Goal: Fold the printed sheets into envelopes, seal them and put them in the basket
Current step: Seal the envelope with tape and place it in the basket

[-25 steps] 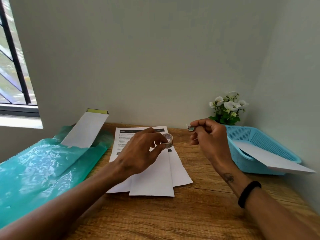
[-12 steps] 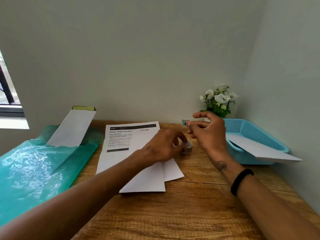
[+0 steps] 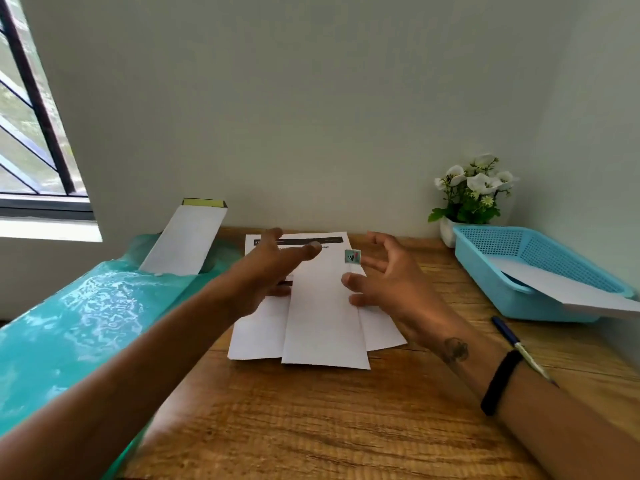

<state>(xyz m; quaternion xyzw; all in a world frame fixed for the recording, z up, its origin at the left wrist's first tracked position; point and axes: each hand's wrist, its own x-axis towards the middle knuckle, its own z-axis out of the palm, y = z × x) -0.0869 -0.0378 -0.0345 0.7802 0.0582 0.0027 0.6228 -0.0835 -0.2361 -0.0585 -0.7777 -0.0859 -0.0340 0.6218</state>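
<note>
A folded white envelope (image 3: pixel 323 317) lies lengthwise on top of the printed sheets (image 3: pixel 258 332) in the middle of the wooden desk. My left hand (image 3: pixel 270 271) hovers over the sheets' upper left with fingers spread and nothing in it. My right hand (image 3: pixel 391 285) has its thumb and a lower finger on the envelope's right edge. A small teal sticker (image 3: pixel 352 256) sits at the tip of its index finger, by the envelope's top right corner. Whether the sticker is stuck to the paper, I cannot tell. The blue basket (image 3: pixel 485 271) at the right holds one white envelope (image 3: pixel 571 289).
A blue pen (image 3: pixel 516 344) lies on the desk beside my right forearm. A pot of white flowers (image 3: pixel 474 192) stands behind the basket. At the left, a teal plastic bag (image 3: pixel 69 323) holds a pack of white envelopes (image 3: pixel 187 237). The window is far left.
My left hand let go of the small sticker roll, which is now out of sight. Both hands came down over the envelope, the right one bringing the sticker to its top right corner.
</note>
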